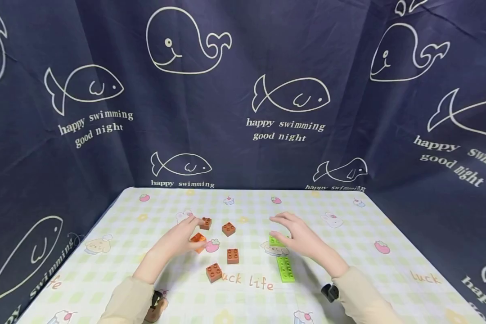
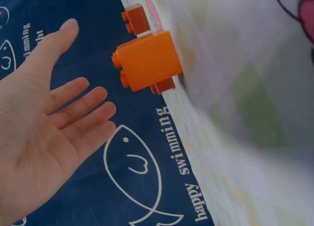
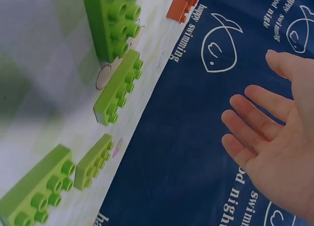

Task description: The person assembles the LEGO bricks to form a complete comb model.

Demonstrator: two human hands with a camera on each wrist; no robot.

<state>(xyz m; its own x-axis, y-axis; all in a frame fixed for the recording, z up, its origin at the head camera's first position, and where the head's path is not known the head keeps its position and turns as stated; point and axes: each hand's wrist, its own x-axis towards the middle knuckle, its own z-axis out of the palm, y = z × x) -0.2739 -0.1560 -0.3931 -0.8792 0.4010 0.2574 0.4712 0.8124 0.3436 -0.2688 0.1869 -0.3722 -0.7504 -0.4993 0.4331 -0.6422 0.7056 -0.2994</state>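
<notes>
My left hand (image 1: 180,237) hovers over the left part of the table, fingers spread and holding nothing. Beside its fingers stands an orange building brick (image 1: 197,243); the left wrist view shows this orange brick (image 2: 149,59) apart from the relaxed fingers (image 2: 81,108). On the right, my right hand (image 1: 297,234) is above green building bricks, one (image 1: 276,240) partly covered by the hand and a long one (image 1: 285,269) nearer me. In the right wrist view several long green bricks (image 3: 117,88) lie on the cloth, away from the loosely bent fingers (image 3: 255,118). This hand is empty too.
Reddish-brown bricks lie between the hands: one (image 1: 228,229) farther back, one (image 1: 232,256) in the middle, one (image 1: 213,272) nearer me. Another brown brick (image 1: 205,223) sits by the left fingertips. A patterned cloth (image 1: 251,297) covers the table; dark blue curtains (image 1: 235,108) surround it.
</notes>
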